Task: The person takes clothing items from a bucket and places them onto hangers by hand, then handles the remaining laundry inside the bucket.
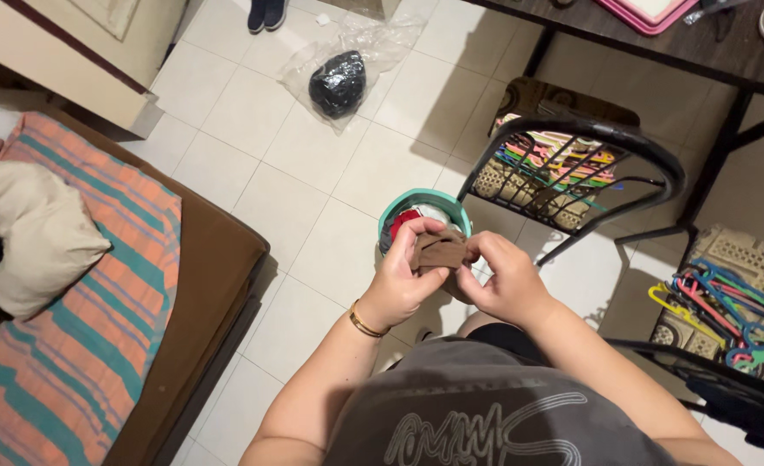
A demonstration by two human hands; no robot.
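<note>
Grey shirt fabric (486, 423) fills the bottom of the view, and just above it both hands meet over a small brown cloth (441, 250). On that cloth the left hand (402, 278), a gold bracelet (365, 324) at its wrist, has its fingers curled and pinches the left edge; the right hand (507, 280) is closed too, thumb and fingertips nipping the right edge, so the cloth sits bunched between them, held in the air above a teal basket (423, 204) of laundry on the tiled floor (313, 173). To handle such a limp piece well, it seems wise to grip at the seams or corners, draw the hands apart until the fabric lies flat, and keep it over the basket so nothing drops onto the tiles. Beside the basket stands a black metal chair (606, 147) piled with coloured hangers (563, 164); more hangers (727, 315) lie at the right. A bed with a striped blanket (80, 328) lies at the left, and a clear bag with a dark bundle (337, 84) rests farther off.
</note>
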